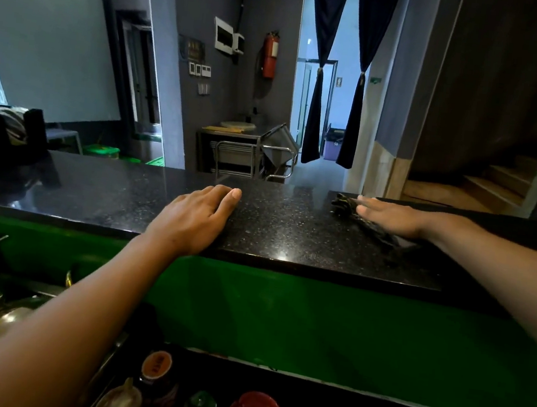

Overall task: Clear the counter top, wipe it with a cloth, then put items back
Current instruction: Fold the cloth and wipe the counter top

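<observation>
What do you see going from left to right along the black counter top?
Bare shiny counter top → left hand resting flat → bare stretch → dark cloth → right hand pressing flat on the cloth.

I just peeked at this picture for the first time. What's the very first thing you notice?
Two bare arms reach across a shiny black counter top: the left hand rests flat near the middle, and the right hand presses a dark cloth flat at the far right. Under the counter runs a bright green panel, and on the grey wall behind hangs a red fire extinguisher.
</observation>
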Demonstrator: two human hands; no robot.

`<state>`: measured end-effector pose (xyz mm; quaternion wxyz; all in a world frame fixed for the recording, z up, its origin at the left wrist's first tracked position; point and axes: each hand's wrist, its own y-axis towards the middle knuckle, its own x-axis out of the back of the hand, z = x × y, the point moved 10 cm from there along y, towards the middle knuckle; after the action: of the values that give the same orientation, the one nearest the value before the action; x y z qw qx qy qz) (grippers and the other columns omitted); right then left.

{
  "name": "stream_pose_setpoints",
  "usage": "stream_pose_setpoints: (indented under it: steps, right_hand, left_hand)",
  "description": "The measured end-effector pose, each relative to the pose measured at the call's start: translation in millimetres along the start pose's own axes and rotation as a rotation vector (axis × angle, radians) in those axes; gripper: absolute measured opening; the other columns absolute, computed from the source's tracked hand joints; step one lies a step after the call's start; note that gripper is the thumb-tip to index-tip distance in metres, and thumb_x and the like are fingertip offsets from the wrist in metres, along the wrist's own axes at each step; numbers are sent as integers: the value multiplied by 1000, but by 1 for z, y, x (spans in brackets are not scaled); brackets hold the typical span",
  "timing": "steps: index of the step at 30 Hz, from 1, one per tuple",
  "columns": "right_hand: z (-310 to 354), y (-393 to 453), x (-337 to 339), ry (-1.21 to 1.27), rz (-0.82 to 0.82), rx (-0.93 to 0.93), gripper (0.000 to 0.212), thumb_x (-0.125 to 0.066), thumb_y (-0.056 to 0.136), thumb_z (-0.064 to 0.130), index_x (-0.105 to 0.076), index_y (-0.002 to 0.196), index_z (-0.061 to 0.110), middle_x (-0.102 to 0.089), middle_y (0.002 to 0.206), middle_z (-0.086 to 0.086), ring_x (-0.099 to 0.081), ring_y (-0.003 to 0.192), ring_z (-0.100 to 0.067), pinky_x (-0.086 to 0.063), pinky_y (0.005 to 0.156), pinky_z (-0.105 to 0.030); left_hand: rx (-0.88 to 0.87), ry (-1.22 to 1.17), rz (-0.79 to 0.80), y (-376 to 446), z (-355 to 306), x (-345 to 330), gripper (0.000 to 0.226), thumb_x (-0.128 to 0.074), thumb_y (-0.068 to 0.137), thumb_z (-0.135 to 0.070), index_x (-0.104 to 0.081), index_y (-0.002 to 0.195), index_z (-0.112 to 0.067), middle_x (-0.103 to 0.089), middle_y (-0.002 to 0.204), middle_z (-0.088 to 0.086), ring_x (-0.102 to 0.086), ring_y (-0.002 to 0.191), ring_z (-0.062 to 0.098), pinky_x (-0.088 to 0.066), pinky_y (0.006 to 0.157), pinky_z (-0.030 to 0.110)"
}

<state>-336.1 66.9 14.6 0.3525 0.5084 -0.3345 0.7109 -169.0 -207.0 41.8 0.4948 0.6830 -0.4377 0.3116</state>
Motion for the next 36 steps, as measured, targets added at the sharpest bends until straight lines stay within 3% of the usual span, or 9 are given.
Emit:
stream_pose_setpoints:
  steps: [4, 8, 12, 16, 18, 22, 28, 33, 36]
  right_hand:
    - [75, 21, -15, -20, -24, 89, 60, -20, 102, 52, -8, 155, 27, 1, 163, 0, -1, 149, -19, 2, 118, -47]
    - [170, -24, -49, -74, 52, 425, 57, -24, 102, 49, -8, 154, 33, 1, 161, 10, 0, 146, -9, 0, 115, -32]
    - [147, -92, -52, 66, 103, 604, 56, -27, 98, 54, -17, 151, 40, -7, 159, 21, -2, 144, 5, 2, 116, -25]
    - [58, -102, -25, 70, 0, 392, 67, -17, 77, 87, -15, 138, 60, -6, 152, 33, 0, 143, 11, -1, 122, -32]
    - [23, -98, -20, 24, 6, 252, 53, -11, 74, 88, -12, 125, 74, 0, 153, 32, 3, 144, 6, -1, 122, -38]
    - [36, -94, -25, -90, -57, 191, 58, -11, 81, 76, -8, 137, 65, -2, 160, 16, 6, 146, -2, -3, 120, -46]
    - [65, -130, -35, -67, -22, 369, 60, -17, 87, 67, -10, 145, 55, -1, 159, 20, 8, 145, 3, 2, 119, -35]
    - [-59, -130, -3, -9, -38, 17, 50, -11, 77, 86, -11, 126, 73, -1, 159, 18, 8, 142, 0, 2, 119, -46]
    - [-106, -118, 13, -53, -76, -210, 64, -13, 83, 80, -11, 143, 57, -3, 162, 7, 3, 148, -15, -1, 118, -53]
  left_hand:
    - [12, -6, 18, 0, 1, 1, 55, -17, 100, -56, -50, 132, -25, -58, 131, 4, -53, 122, 25, -39, 102, 42]
    - [15, -55, 22, 0, 5, 2, 55, -16, 100, -55, -51, 129, -24, -59, 128, 5, -54, 119, 25, -40, 101, 44]
    - [30, -107, 27, 1, 7, 2, 57, -16, 100, -55, -50, 131, -23, -58, 131, 5, -53, 121, 23, -39, 103, 44]
    - [34, -100, 14, 1, 7, 3, 57, -17, 100, -55, -51, 132, -22, -59, 129, 5, -54, 119, 23, -40, 102, 45]
    - [31, -81, 22, 2, 7, 1, 59, -15, 98, -59, -51, 130, -23, -59, 127, 5, -55, 117, 25, -41, 101, 46]
    - [46, -75, 37, 3, 8, -2, 64, -14, 95, -64, -50, 131, -25, -59, 130, 5, -54, 120, 26, -40, 102, 47]
    - [47, -52, 46, 0, 10, -1, 68, -14, 94, -63, -50, 134, -22, -56, 135, 6, -51, 125, 26, -39, 105, 45]
    - [14, -25, 23, 1, 6, -1, 68, -13, 93, -64, -52, 131, -22, -58, 132, 6, -53, 121, 25, -40, 102, 44]
    - [-3, -7, 5, 3, 3, -1, 65, -14, 94, -63, -52, 129, -24, -58, 130, 5, -54, 119, 25, -40, 100, 44]
